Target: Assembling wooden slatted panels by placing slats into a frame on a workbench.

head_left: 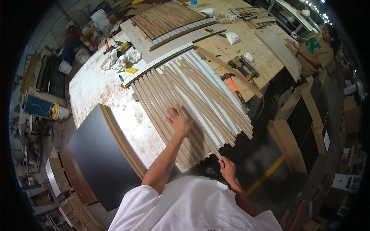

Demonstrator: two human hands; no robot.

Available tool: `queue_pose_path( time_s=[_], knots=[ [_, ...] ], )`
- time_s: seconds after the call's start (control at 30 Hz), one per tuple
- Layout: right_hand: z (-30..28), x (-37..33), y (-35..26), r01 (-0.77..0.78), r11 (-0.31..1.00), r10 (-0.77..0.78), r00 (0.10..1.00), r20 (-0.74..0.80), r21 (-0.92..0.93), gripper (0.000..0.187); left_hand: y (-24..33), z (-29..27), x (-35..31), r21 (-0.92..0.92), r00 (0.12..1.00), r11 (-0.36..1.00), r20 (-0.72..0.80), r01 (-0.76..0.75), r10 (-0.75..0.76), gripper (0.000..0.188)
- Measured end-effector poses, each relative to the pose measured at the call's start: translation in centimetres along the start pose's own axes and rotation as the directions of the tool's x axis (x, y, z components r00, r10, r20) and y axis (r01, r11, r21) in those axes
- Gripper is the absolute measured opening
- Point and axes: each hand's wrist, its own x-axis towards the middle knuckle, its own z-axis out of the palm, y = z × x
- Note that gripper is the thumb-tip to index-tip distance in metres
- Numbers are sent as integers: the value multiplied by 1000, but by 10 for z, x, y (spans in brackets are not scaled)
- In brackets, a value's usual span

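Observation:
Light brown wooden slats (154, 104) lie side by side in a row on the table in front of me. My left hand (179, 121) rests on them with its fingers spread. My right hand (228, 168) is closed around the near end of one wooden slat (217, 153), which juts past the others at the table's front edge. Right of that slat, more slats (194, 82) lie loose and slightly askew over white strips (204, 100). A dark-edged white strip (163, 63) with marks runs across the far ends of the row.
A hammer (234, 87) with an orange handle lies right of the slats. Dark panels (102, 150) are stacked at the left. Another slatted panel (169, 21) lies farther back. White rags (123, 59) and a yellow tool (131, 71) sit at the far left. A co-worker (314, 52) stands at the right.

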Motion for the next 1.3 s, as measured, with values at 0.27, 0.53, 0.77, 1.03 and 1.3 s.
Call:
queue_pose_path(
  time_s=[0.27,0.53,0.77,1.03,1.3],
  knots=[
    [7,14,28,-41,923,14,997,73,383,13,1,-11,24,-17,984,984,24,179,-178,129],
    [30,39,36,-431,470,307,898,316,770,22,6,-25,44,-31,973,975,-58,221,-223,111],
    [16,79,-7,-700,268,487,691,534,662,34,1,-33,85,28,951,954,-94,297,-293,117],
    [2,57,38,-722,333,363,692,624,607,34,28,-45,71,158,976,965,-102,209,-195,114],
    [-43,89,80,-519,244,459,806,374,819,33,-2,-9,7,-1,931,990,-340,-139,130,87]
  ],
)
